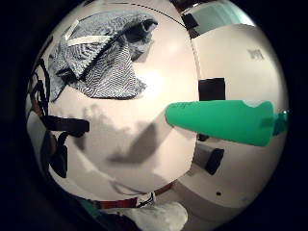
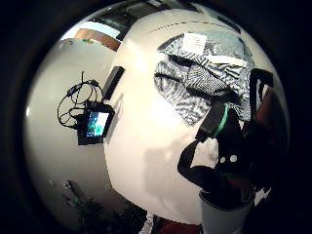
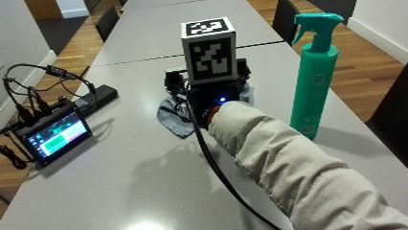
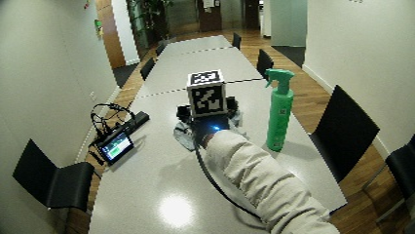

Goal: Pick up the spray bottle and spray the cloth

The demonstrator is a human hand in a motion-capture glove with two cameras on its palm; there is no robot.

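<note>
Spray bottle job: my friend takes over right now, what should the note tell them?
Right hand: over the table above the gray cloth, holding nothing; how its fingers stand is not visible.
Green spray bottle: upright on the table, to the hand's right, untouched.
Cloth: crumpled, mid-table.
Done: nothing yet.
Left: grip the bottle, lift it, spray the cloth.

No words, brand names or numbers can be read anywhere. The green spray bottle (image 3: 313,81) has two small printed patches on its side, one near the middle and one near the base, too small to make out. The grey cloth (image 2: 204,73) carries a white tag with faint, illegible print. The small screen (image 3: 57,135) shows green blocks, unreadable.
</note>
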